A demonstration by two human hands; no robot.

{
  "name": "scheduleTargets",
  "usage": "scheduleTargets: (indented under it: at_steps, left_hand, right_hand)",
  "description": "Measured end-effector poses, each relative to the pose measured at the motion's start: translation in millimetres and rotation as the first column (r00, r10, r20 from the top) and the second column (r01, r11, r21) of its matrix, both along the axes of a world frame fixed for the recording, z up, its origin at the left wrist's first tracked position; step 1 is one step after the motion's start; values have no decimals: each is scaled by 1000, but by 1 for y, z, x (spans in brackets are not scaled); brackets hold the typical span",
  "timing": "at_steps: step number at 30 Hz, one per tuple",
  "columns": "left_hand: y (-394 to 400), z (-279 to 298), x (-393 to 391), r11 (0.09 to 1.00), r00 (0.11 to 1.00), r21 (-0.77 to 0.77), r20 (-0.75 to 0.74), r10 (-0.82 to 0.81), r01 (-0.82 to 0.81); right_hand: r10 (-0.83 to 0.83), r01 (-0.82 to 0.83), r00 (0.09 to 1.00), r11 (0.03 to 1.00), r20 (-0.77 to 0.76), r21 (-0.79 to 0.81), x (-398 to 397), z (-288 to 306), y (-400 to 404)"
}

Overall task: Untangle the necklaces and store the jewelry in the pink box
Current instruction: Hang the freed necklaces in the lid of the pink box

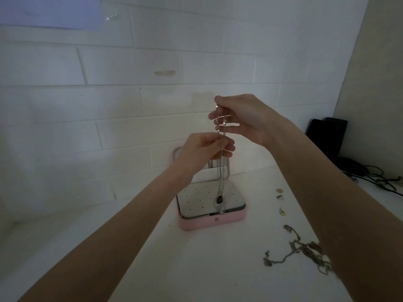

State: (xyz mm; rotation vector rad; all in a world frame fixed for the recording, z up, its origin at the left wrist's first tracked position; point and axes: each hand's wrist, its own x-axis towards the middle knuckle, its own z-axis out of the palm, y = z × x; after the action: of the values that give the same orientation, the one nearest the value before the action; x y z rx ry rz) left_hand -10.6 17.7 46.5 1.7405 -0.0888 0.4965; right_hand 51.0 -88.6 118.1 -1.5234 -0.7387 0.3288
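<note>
Two hands are working at the centre of the frame, raised above the white counter [207, 269]. I am holding my left hand [202, 149] lower, its fingers curled and pinching the silver chain [220, 171] just under my other hand. I am keeping my right hand [237, 118] higher and slightly right of it, thumb and fingers closing on the top of the same chain, with links showing across my fingertips. Strands of the chain are hanging straight down from my left hand, and a dark pendant [219, 200] is dangling at their lower end over the pink box [212, 222]. That box is sitting open below centre, its lid [177, 152] standing up against the tiled wall behind my left hand, its perforated white tray [196, 199] facing up. Whether the pendant is touching the tray I cannot tell. Right of the box, small jewelry pieces [281, 203] are lying apart on the counter. At lower right, a tangled necklace [298, 251] is lying beside my right forearm, partly hidden by it. Dark cables [370, 175] are lying at the far right edge.
</note>
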Motion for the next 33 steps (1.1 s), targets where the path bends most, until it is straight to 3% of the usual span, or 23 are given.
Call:
scheduleTargets:
  at_steps: [7,13,16,20,24,27,29,31,33]
  left_hand:
    - [8,2,-7,998,999,-49,-21,-39,38]
    - [8,3,-10,996,996,-56,-41,-78,76]
    - [4,2,-10,998,996,30,-76,-53,55]
    - [2,0,-9,967,989,253,-146,25,13]
    - [11,-6,-8,950,983,310,-163,87,-33]
    - [19,-8,-10,986,986,144,-132,102,-83]
    - [21,-1,-10,983,996,-176,-74,41,-54]
    - [21,12,-8,893,999,-450,-5,-39,32]
    - [17,25,-7,812,996,-578,29,-86,87]
  right_hand:
    - [-137,166,972,975,188,-147,-4,10,-6]
    - [-122,206,924,958,363,-201,-5,16,-7]
    - [-62,230,877,925,477,-303,-8,21,-8]
    - [86,381,710,788,699,-484,-11,27,-5]
    - [134,444,655,728,743,-522,-10,29,-5]
    - [133,437,663,730,737,-525,-8,26,-7]
    - [141,421,686,723,714,-547,-5,22,-7]
    - [152,365,745,722,650,-587,-2,13,-5]
    - [154,282,813,741,562,-610,0,1,-3]
